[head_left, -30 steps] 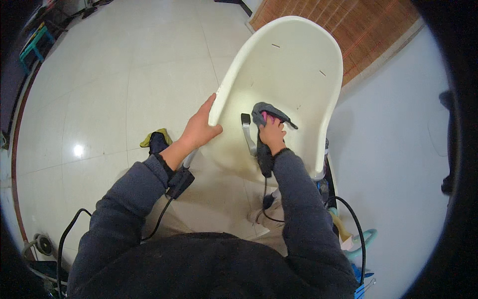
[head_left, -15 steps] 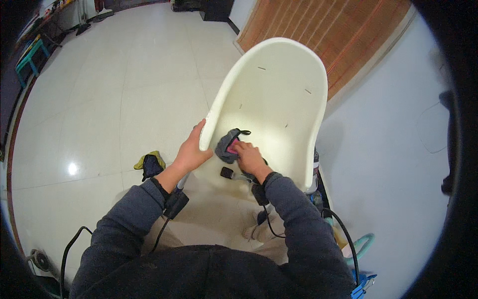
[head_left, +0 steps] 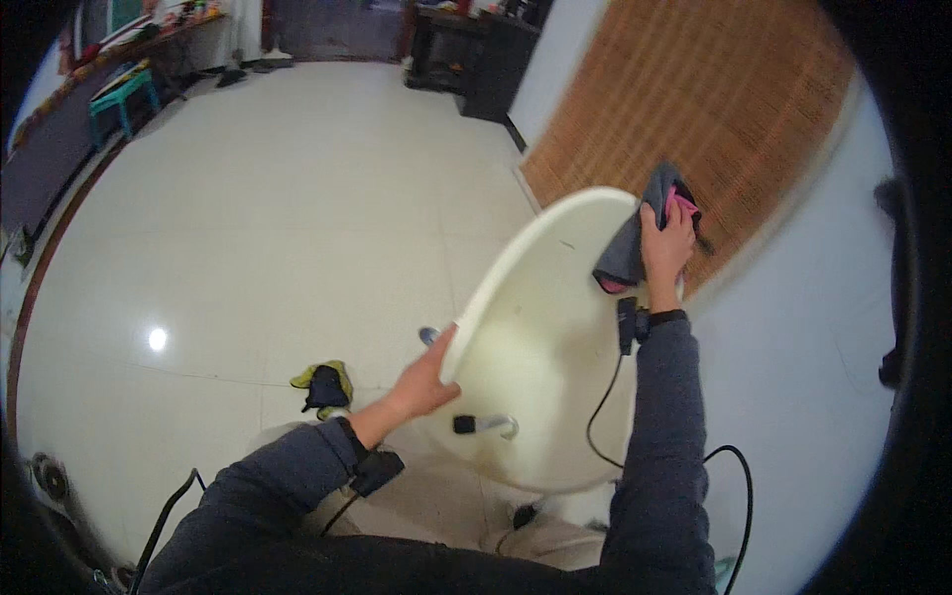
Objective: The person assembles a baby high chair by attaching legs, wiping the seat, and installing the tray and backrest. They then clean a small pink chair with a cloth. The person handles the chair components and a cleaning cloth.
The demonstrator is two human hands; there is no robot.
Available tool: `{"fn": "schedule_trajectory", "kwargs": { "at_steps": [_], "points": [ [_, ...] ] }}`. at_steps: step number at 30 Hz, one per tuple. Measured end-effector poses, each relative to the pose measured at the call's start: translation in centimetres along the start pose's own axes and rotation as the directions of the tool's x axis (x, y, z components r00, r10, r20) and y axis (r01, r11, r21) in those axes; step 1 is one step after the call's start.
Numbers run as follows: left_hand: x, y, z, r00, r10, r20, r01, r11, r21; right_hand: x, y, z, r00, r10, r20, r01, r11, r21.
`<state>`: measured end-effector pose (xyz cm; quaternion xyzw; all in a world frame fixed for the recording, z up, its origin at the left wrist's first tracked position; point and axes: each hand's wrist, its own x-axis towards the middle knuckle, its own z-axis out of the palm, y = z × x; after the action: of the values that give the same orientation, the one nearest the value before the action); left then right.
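A cream plastic chair shell (head_left: 540, 337), deep and curved, stands tilted in front of me. My left hand (head_left: 426, 380) is closed on its left rim, thumb on the inner side. At the upper right rim, my right hand (head_left: 667, 241) grips a grey and pink cloth (head_left: 627, 248) that drapes over the edge. Its pink side shows between the fingers. Low in the shell is a short silvery piece with a black square end (head_left: 464, 424). Just outside the left rim, a round metal end (head_left: 428, 336) shows.
A crumpled yellow and black cloth (head_left: 325, 387) lies on the tiled floor to the left. Behind the shell, a brown woven mat (head_left: 714, 109) leans against the right wall. Black cables (head_left: 593, 421) run from devices on both wrists. A teal stool (head_left: 124, 99) and dark cabinet (head_left: 501, 64) stand farther off.
My right hand has carried the cloth from inside the shell up to its far right rim. The left hand still holds the rim, and the shell has tilted. The view has shifted.
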<state>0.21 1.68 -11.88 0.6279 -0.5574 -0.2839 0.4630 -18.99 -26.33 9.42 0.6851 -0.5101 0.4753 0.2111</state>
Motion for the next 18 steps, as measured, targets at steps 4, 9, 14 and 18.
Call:
{"fn": "schedule_trajectory", "kwargs": {
  "at_steps": [4, 9, 14, 18],
  "points": [
    [0.0, 0.6, 0.2, 0.998, -0.043, 0.049, 0.043, 0.999, -0.003, 2.5, -3.0, 1.6, 0.964, -0.100, 0.245, 0.053, 0.980, 0.190],
    [-0.2, 0.3, 0.5, 0.999, -0.017, 0.046, 0.017, 1.000, -0.012, -6.9, -12.2, 4.8, 0.696, -0.622, 0.358, 0.609, 0.776, 0.164],
    [-0.6, 0.0, 1.0, 0.996, 0.057, -0.072, -0.057, 0.998, -0.006, -15.4, -13.2, 5.7, 0.577, -0.760, 0.300, 0.612, 0.645, 0.458],
    [-0.9, 0.5, 0.9, 1.000, -0.009, -0.015, 0.008, 0.998, -0.060, -8.4, -10.0, 4.3, 0.515, -0.794, 0.323, 0.697, 0.607, 0.382]
  ]
}}
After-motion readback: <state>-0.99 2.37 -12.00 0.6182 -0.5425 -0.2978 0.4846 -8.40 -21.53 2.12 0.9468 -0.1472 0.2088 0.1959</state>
